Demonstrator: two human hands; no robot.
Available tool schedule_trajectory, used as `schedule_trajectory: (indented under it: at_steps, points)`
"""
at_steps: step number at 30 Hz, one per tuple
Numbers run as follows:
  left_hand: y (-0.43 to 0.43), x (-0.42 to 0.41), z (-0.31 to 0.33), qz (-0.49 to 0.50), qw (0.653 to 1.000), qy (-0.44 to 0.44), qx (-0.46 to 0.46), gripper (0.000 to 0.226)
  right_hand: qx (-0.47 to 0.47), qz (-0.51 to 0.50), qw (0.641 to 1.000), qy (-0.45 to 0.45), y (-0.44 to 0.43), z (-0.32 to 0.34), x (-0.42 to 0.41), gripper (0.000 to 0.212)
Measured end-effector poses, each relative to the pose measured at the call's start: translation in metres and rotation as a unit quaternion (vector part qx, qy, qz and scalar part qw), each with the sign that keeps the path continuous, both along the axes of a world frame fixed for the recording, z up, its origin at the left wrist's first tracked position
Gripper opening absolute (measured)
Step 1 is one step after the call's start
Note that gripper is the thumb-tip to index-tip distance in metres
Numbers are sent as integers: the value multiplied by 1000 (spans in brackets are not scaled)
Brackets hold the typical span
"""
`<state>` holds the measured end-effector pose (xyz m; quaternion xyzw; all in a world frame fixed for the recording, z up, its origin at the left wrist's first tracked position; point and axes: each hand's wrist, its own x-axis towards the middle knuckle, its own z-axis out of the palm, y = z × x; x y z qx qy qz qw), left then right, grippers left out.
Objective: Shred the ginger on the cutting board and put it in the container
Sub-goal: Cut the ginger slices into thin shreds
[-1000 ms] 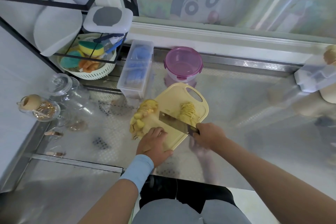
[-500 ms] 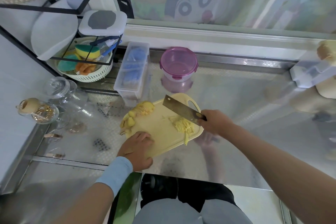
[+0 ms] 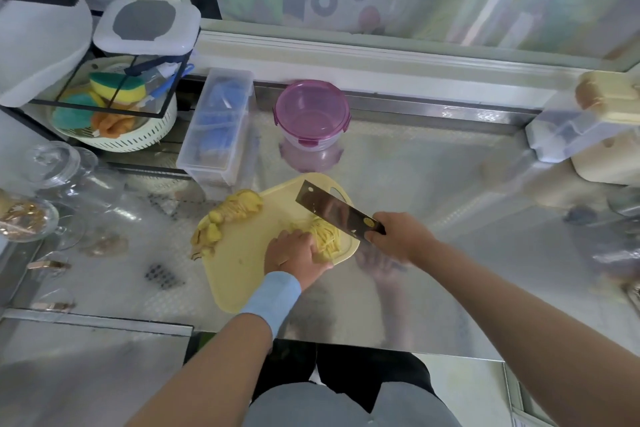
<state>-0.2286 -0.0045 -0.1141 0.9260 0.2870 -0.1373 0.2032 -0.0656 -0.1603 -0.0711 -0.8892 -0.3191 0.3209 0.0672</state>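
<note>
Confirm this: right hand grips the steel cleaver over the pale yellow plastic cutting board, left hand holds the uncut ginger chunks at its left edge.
Wrong on the left hand: the head view shows it holding the pile of shredded ginger; the uncut ginger chunks lie untouched at the left edge of the pale yellow plastic cutting board. The right hand grips the steel cleaver.

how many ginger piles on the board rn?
2: uncut chunks, far-left edge of the cutting board; shreds near its right edge, held by the left hand, beside the cleaver. More may hide under that hand.
</note>
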Motion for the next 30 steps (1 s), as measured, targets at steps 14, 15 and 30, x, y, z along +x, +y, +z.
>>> schedule_trajectory:
  at_steps: [14,15,30]
  points:
    - [27,-79,-18,118,988,-93,40,42,-59,213,975,2,18,2,-13,19]
    - [26,-84,-20,112,990,-83,26,52,-61,216,974,-1,21,1,-13,19]
    - [60,-98,-12,112,987,-60,-95,66,-84,234,968,35,36,1,-21,19]
